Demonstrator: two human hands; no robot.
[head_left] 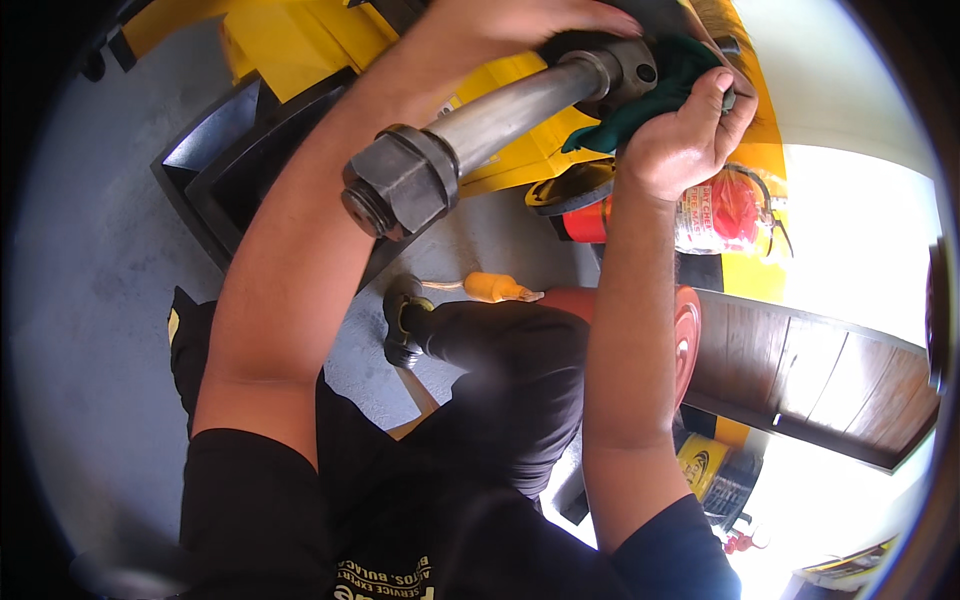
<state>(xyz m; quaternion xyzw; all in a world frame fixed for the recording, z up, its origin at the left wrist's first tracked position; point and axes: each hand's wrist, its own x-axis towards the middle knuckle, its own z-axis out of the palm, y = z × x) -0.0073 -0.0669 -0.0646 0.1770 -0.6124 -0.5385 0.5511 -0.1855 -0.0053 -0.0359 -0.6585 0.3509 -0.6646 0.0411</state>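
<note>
A thick steel rod (530, 110) slants across the upper middle, with a large dark hex nut (405, 180) on its near threaded end. At its far end is a metal collar (632, 72) with a round hole. My left hand (535, 18) reaches over the rod near the collar at the top edge, its visible fingers stretched out flat; part of the hand is cut off. On the collar's right side, my right hand (690, 125) is closed on a dark green cloth (640, 108), which lies against the collar. Whatever sits behind the cloth is hidden.
Yellow machine bodywork (310, 45) and black angular parts (235, 150) are at upper left. A red cylinder (588, 222) stands beyond my right forearm. An orange bottle-shaped thing (490, 288) lies near my shoe (404, 320). Wooden panel (800, 380) and yellow-black can (715, 470) are right.
</note>
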